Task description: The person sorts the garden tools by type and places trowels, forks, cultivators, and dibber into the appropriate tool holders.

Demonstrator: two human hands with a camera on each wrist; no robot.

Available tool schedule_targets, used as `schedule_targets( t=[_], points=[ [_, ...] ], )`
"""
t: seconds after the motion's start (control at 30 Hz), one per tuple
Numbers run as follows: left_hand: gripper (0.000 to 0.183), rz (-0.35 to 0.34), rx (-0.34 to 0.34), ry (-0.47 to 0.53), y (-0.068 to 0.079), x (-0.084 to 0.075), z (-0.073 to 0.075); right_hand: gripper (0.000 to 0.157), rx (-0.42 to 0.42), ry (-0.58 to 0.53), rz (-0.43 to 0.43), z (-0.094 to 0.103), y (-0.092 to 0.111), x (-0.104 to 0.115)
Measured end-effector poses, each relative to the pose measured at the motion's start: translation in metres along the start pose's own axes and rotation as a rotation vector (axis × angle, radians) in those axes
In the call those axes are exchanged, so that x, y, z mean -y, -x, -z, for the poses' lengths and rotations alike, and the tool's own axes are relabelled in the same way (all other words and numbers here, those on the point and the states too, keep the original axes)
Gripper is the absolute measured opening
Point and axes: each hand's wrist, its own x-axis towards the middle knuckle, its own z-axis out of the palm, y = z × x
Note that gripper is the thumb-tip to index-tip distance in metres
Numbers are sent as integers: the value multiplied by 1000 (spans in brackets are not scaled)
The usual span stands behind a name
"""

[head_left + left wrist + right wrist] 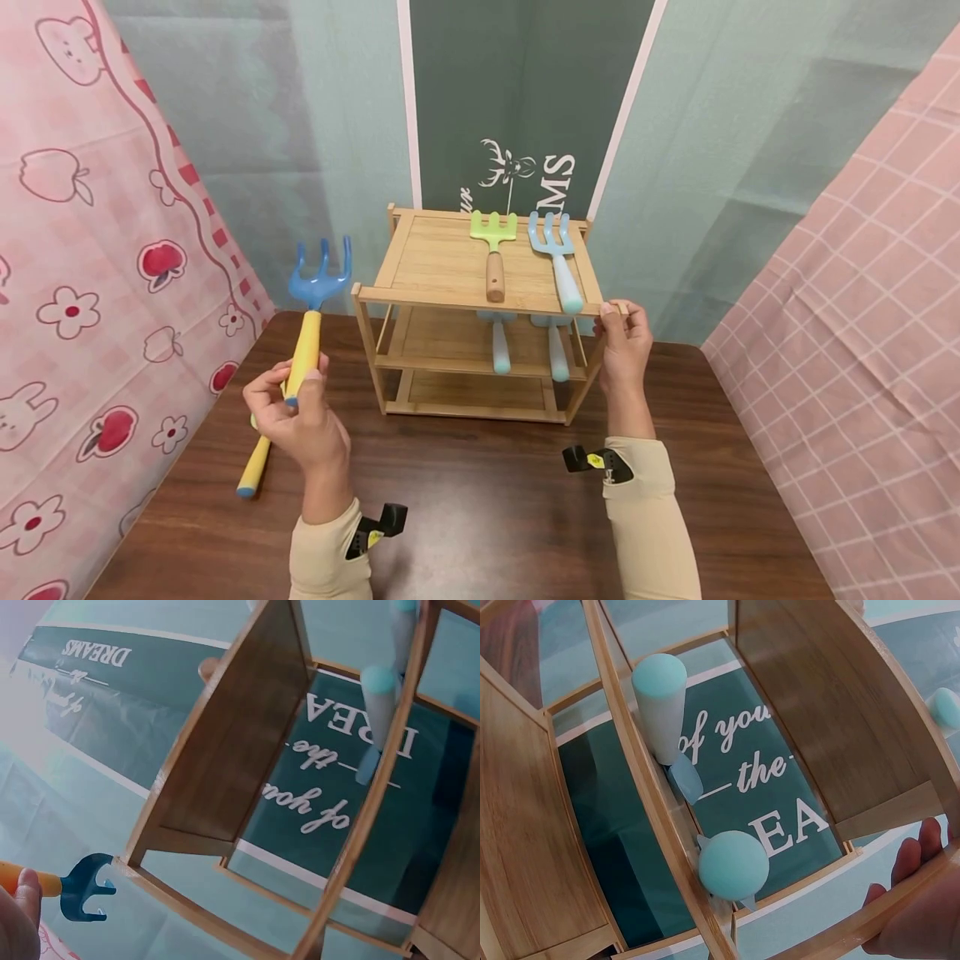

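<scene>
My left hand (pixel 303 412) grips the yellow handle of a blue-pronged toy garden fork (pixel 306 333), prongs up, left of the wooden shelf rack (pixel 442 295). In the left wrist view its blue head (pixel 84 889) shows close to the rack's corner. At the rack's front right corner, my right hand (pixel 626 342) holds the top rail between thumb and fingers. On the top shelf lie a green fork (pixel 495 258) with a wooden handle and a light blue fork (pixel 561 262). Two pale-handled tools (pixel 501 346) rest on the middle shelf, their heads mostly hidden in the head view.
Partly behind my left hand, another yellow-handled tool (pixel 255 468) lies on the dark wooden table (pixel 487 508). Fabric curtains hang around it: pink printed cloth (pixel 112 292) at left, a green one (pixel 337 125) behind, pink checked cloth (pixel 862 333) at right.
</scene>
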Motion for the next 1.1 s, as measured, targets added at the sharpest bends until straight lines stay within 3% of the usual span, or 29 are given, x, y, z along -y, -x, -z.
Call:
schedule_targets(
  t=[0.77,1.1],
  points=[
    [27,88,139,35,4,21,-31,6,14,-5,5,1,-2,-2],
    [27,173,182,-99,-7,24,-52,7,9,4,1,1,-1,-2]
  ],
)
